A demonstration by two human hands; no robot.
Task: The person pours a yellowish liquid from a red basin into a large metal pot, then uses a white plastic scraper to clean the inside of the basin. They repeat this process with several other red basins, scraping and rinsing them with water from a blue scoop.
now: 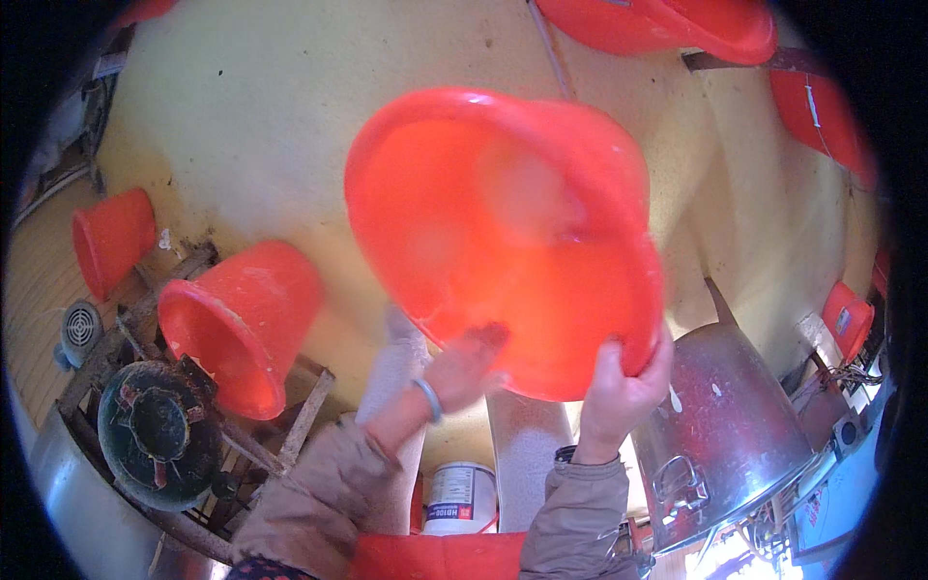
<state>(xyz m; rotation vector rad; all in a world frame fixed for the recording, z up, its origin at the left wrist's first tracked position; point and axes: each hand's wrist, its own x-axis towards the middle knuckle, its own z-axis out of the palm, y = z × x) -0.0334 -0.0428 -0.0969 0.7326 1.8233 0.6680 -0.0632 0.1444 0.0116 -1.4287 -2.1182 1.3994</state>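
A large red plastic bucket is tipped in front of me, its wide mouth turned toward me. My right hand grips its lower right rim, thumb on the inner side. Across the lower rim reaches my left hand, its fingers bunched together inside the mouth. At those fingertips is a small dark patch, and I cannot make out what it is. A bracelet circles my left wrist, and both forearms wear brown sleeves.
Another red bucket lies on its side on a frame at the left, beside a round dark green metal piece. At the right stands a big steel drum. A white labelled pail sits below my hands.
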